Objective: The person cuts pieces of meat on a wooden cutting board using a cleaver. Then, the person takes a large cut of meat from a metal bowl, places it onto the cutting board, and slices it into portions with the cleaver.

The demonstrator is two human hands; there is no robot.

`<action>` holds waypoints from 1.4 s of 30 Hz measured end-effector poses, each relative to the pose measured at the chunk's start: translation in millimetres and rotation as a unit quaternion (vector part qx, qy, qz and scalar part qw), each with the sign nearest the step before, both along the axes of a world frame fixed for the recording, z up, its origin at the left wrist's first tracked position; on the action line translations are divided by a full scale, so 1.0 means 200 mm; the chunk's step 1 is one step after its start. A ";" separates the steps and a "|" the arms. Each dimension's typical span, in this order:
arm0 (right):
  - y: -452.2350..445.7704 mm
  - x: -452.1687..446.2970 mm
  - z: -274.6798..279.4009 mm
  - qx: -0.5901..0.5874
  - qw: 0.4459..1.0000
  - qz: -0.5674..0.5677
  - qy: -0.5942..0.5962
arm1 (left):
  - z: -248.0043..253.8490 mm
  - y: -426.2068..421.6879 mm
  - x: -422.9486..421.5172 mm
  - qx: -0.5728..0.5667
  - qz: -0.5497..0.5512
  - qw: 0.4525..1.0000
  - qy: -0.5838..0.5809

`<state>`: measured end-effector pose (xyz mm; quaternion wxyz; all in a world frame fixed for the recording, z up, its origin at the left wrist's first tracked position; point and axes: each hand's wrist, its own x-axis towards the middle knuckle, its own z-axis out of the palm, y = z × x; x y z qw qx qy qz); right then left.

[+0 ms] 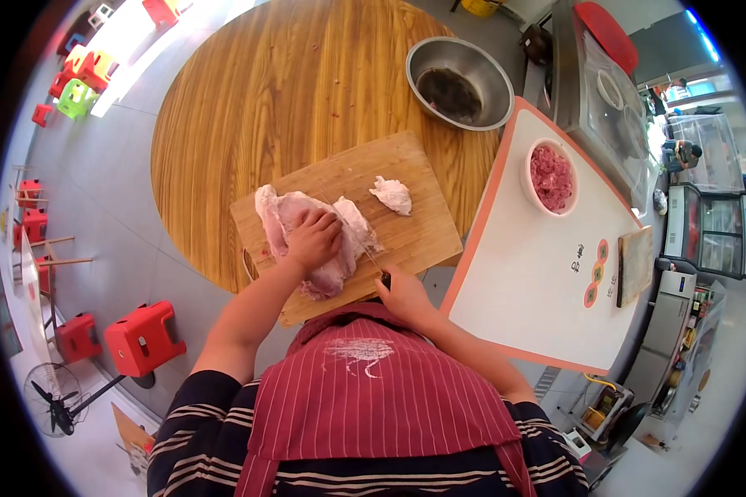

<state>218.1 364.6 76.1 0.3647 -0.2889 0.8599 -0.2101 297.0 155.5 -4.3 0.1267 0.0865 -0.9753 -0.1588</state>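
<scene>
A large slab of raw pale-pink meat (294, 207) lies on the wooden cutting board (423, 236). My left hand (315, 238) presses down on it from above, fingers curled against its surface. In my right hand (406, 294) is a knife (385, 280), held by its dark handle. Its thin blade reaches up and left along the right side of the slab, beside a whitish fatty part (355, 222); how deep the blade sits cannot be made out. A separate whitish piece of meat or fat (392, 195) rests farther right on the board.
The board lies on a round wooden table (249, 108). A metal basin (497, 87) with dark contents stands at the back right. A pink-rimmed bowl of cut meat (550, 176) sits on a white orange-edged table (506, 290). Red stools (145, 338) and a fan (54, 399) are at left.
</scene>
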 end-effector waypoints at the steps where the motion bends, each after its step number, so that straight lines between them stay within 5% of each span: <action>1: 0.02 0.03 0.00 0.002 1.000 0.000 0.000 | 0.00 0.00 0.00 0.002 0.000 1.000 0.000; 14: -0.26 -0.02 -0.23 -0.025 0.999 -0.008 -0.039 | -0.01 -0.01 0.00 -0.012 -0.005 1.000 0.009; 22: 0.04 0.03 -0.04 0.058 0.995 -0.007 -0.079 | -0.02 0.00 0.00 -0.006 0.010 1.000 -0.018; 29: -0.31 -0.07 -0.24 -0.013 0.999 0.000 -0.047 | -0.01 -0.01 -0.02 -0.003 -0.019 1.000 0.008; 37: -0.03 0.03 -0.16 0.048 0.996 0.002 -0.079 | -0.01 0.00 -0.02 0.002 -0.001 1.000 0.010; 42: -0.35 -0.05 -0.33 -0.044 0.998 -0.031 -0.020 | -0.02 0.00 -0.02 -0.002 -0.019 0.999 0.043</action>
